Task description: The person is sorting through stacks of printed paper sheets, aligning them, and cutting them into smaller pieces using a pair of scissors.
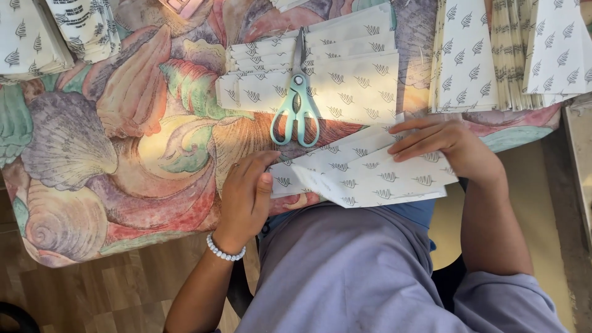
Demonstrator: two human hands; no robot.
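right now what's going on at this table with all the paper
A person sits at a table covered with a shell-patterned cloth, both hands on a fanned bunch of white printed paper sheets at the near edge. The left hand presses the bunch's left end; the right hand lies flat on its right side. Mint-handled scissors lie shut on another paper stack behind. More stacks sit at the far right.
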